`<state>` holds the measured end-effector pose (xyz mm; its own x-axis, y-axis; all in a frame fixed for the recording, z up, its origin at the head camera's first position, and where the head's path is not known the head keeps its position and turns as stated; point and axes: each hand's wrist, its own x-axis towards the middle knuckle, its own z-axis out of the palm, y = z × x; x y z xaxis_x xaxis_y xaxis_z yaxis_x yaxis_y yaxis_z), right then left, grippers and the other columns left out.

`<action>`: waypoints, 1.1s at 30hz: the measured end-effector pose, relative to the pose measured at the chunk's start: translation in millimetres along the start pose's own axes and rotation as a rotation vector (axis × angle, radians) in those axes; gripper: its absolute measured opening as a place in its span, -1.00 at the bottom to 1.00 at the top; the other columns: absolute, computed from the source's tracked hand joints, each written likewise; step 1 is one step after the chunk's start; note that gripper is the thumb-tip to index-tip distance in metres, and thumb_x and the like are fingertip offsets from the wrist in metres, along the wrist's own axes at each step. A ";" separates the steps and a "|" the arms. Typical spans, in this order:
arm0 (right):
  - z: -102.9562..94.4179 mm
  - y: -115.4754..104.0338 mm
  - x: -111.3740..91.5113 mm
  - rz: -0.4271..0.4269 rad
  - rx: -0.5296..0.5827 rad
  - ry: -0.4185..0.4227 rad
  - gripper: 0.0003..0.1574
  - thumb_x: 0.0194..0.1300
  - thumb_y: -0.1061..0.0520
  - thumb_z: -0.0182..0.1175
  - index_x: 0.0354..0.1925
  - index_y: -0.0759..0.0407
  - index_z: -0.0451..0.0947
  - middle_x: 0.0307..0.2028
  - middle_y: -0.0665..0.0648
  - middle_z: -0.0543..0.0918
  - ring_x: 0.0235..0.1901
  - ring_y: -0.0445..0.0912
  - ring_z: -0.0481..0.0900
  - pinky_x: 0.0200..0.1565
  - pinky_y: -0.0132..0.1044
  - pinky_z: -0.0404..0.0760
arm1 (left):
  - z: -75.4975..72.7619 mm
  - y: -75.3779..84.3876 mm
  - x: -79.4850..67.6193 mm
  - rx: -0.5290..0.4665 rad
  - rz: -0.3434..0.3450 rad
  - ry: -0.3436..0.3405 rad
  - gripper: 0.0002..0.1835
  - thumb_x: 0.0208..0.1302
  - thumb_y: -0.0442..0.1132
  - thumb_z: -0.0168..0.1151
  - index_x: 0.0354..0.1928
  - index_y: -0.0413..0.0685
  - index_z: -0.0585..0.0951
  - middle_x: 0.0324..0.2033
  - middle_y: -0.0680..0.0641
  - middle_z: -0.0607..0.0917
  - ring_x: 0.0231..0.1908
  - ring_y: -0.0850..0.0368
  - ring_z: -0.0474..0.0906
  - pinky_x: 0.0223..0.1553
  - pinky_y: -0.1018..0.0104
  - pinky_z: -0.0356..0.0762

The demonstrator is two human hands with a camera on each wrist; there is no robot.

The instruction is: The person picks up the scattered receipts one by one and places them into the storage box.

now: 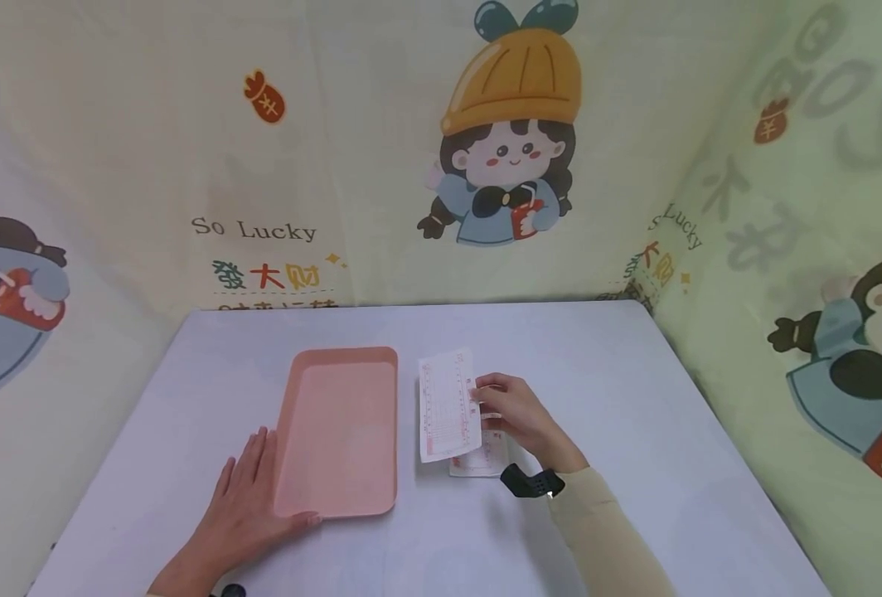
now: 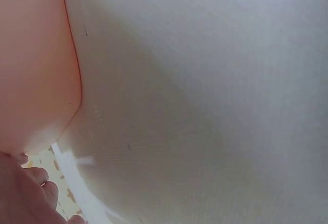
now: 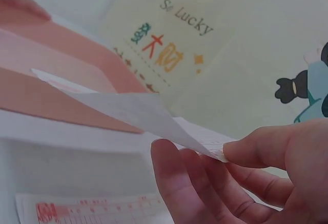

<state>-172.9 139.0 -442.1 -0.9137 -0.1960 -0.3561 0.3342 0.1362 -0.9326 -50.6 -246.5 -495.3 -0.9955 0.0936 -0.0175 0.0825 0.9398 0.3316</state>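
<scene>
My right hand (image 1: 511, 410) pinches the edge of a printed paper form (image 1: 448, 406) between thumb and fingers; the sheet is raised and slightly bent in the right wrist view. Below it a second printed form (image 1: 489, 454) lies on the table, partly covered by the raised one. To the left is a shallow pink tray (image 1: 336, 431) with a bare floor. My left hand (image 1: 250, 493) lies with straight fingers along the tray's left edge, its thumb at the near left corner. In the left wrist view the tray's side (image 2: 36, 65) and a few fingers (image 2: 36, 193) show.
The white table (image 1: 575, 356) reaches back to a cream cloth backdrop (image 1: 366, 166) with cartoon prints and lettering. Cloth of the same kind hangs at both sides. A black band (image 1: 532, 482) is on my right wrist.
</scene>
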 end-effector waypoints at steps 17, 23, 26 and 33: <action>63.4 -1.7 10.5 -0.036 0.037 -0.111 -0.62 0.38 0.16 0.17 0.09 0.31 0.48 -0.14 0.21 0.71 -0.29 -0.06 0.68 -0.34 -0.35 0.68 | 3.9 0.1 -1.0 0.003 0.019 0.051 0.44 -0.14 0.53 0.32 0.53 -0.30 -0.09 0.49 -0.37 0.03 0.48 -0.31 -0.07 0.36 -0.37 -0.07; 83.6 -4.4 11.1 -0.030 0.018 -0.110 -0.64 0.38 0.13 0.18 0.08 0.27 0.49 -0.16 0.17 0.73 -0.28 -0.07 0.71 -0.28 -0.29 0.73 | 5.5 0.8 -2.6 0.014 0.042 0.094 0.42 -0.15 0.50 0.35 0.52 -0.32 -0.05 0.48 -0.37 0.07 0.46 -0.31 -0.03 0.35 -0.35 -0.02; 91.2 -6.2 11.8 -0.031 0.007 -0.100 -0.66 0.38 0.13 0.19 0.06 0.25 0.51 -0.17 0.16 0.73 -0.28 -0.07 0.72 -0.29 -0.29 0.74 | 5.7 0.7 -2.8 0.018 0.048 0.101 0.42 -0.14 0.50 0.35 0.52 -0.32 -0.04 0.48 -0.37 0.08 0.46 -0.31 -0.03 0.35 -0.36 -0.03; 103.4 -7.5 13.8 -0.029 -0.042 -0.059 -0.71 0.37 0.13 0.21 0.01 0.22 0.52 -0.22 0.15 0.71 -0.33 -0.08 0.71 -0.31 -0.28 0.73 | 5.2 1.1 -2.1 0.015 0.033 0.077 0.43 -0.15 0.52 0.33 0.53 -0.30 -0.07 0.49 -0.37 0.06 0.46 -0.31 -0.04 0.34 -0.36 -0.03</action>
<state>-164.2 34.9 -446.1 -0.9071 -0.2572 -0.3332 0.2969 0.1704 -0.9396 -48.2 -244.0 -499.8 -0.9929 0.0993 0.0658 0.1152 0.9414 0.3170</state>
